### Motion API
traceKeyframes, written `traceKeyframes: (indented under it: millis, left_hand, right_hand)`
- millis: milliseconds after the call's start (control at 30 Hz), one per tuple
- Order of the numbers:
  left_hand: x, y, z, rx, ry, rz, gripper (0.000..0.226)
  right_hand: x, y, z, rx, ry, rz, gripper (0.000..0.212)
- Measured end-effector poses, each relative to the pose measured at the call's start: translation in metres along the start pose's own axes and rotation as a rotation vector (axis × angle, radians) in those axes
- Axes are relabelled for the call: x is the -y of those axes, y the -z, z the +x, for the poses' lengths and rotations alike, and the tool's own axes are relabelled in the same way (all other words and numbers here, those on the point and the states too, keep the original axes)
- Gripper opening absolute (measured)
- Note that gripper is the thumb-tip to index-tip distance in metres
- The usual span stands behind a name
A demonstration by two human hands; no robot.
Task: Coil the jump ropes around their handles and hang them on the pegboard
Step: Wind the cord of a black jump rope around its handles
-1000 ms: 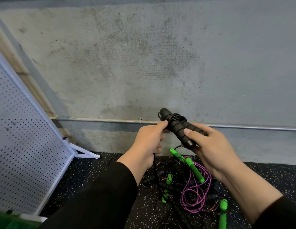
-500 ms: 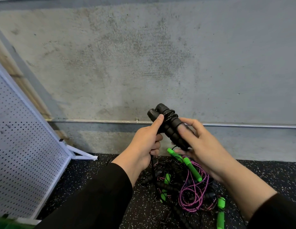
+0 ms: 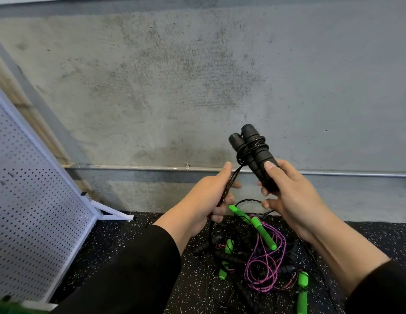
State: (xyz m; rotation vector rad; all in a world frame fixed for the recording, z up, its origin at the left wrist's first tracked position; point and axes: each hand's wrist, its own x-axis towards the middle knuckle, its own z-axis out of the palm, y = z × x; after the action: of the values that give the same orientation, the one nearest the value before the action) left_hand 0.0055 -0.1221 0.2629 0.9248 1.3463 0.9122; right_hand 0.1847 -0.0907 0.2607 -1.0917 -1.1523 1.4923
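Black jump rope's paired foam handles (image 3: pixel 256 155) stood upright in right hand (image 3: pixel 288 196), fingers curled round lower grips. Thin black cord (image 3: pixel 229 184), few turns wound near handle tops, ran taut through left hand's (image 3: pixel 211 198) closed fist. Light, foam grippy; cord looked springy, likely to unwind unless pinched close to coil.

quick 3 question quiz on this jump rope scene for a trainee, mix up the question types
1. True or false: the right hand holds the pair of black handles.
2. What does the left hand grip? A) a green handle B) the black cord running to the handles C) the pegboard frame
3. Fill in: the white pegboard stands on the person's ____ side.

Key
1. True; cord is already wound round their upper part.
2. B
3. Left; no rope hangs on the part in view, and a tangle of green-handled ropes lies on the floor.
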Motion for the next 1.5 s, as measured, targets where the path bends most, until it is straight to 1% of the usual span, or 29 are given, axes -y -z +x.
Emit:
traceKeyframes:
  millis: [100, 200, 333, 433, 533, 600, 733, 833, 900, 1000, 1167, 1300, 1367, 1400, 1433, 1467, 1500]
  left_hand:
    - [0.000, 0.000, -0.001, 0.027, 0.039, 0.024, 0.072]
    - [-0.002, 0.000, -0.001, 0.046, 0.051, 0.017, 0.075]
    - [-0.005, -0.003, -0.003, 0.059, 0.053, -0.115, 0.081]
    - [-0.005, -0.004, -0.005, 0.007, 0.059, -0.143, 0.078]
    - [-0.002, -0.002, -0.006, -0.028, 0.067, -0.142, 0.069]
    - [0.000, -0.001, -0.004, -0.039, 0.069, -0.198, 0.062]
    - [0.000, 0.002, -0.001, -0.064, 0.079, -0.302, 0.054]
    - [0.000, 0.004, 0.001, -0.075, 0.095, -0.296, 0.051]
    - [0.000, 0.004, 0.000, -0.085, 0.111, -0.269, 0.044]
    - [0.001, 0.002, -0.001, -0.092, 0.100, -0.260, 0.040]
    - [0.002, 0.001, -0.002, -0.065, 0.096, -0.294, 0.038]
    - [0.005, 0.000, -0.001, -0.065, 0.062, -0.292, 0.031]
    - [0.006, 0.001, 0.002, -0.083, 0.037, -0.274, 0.030]
    - [0.006, 0.001, 0.003, -0.091, 0.027, -0.266, 0.031]
    - [0.006, 0.001, 0.005, -0.093, 0.018, -0.259, 0.031]
    - [0.007, 0.000, 0.005, -0.088, 0.011, -0.254, 0.031]
    - [0.007, -0.002, 0.006, -0.077, 0.001, -0.250, 0.030]
  right_hand:
    - [-0.001, 0.009, 0.004, -0.070, 0.069, -0.295, 0.027]
    - [-0.006, 0.010, 0.006, -0.090, 0.179, -0.621, 0.032]
    - [-0.015, 0.007, 0.005, -0.129, 0.291, -0.926, 0.051]
    - [-0.017, 0.004, 0.005, -0.109, 0.375, -1.054, 0.057]
    - [-0.017, 0.000, 0.004, -0.064, 0.465, -1.112, 0.061]
    - [-0.019, -0.002, 0.003, -0.048, 0.518, -1.127, 0.064]
    - [-0.022, -0.010, 0.001, -0.033, 0.613, -1.105, 0.065]
    - [-0.020, -0.014, -0.003, -0.003, 0.634, -1.130, 0.057]
    - [-0.021, -0.014, -0.005, 0.027, 0.657, -1.127, 0.055]
    - [-0.020, -0.016, -0.007, 0.028, 0.654, -1.000, 0.067]
    - [-0.019, -0.021, -0.007, 0.033, 0.659, -0.954, 0.067]
    - [-0.019, -0.022, -0.008, -0.010, 0.564, -0.836, 0.068]
    - [-0.019, -0.022, -0.008, 0.030, 0.479, -0.728, 0.057]
    - [-0.018, -0.022, -0.009, 0.045, 0.391, -0.605, 0.047]
    - [-0.018, -0.024, -0.009, 0.047, 0.286, -0.430, 0.037]
    - [-0.018, -0.025, -0.009, 0.034, 0.174, -0.249, 0.031]
    - [-0.017, -0.026, -0.008, 0.021, 0.056, -0.094, 0.033]
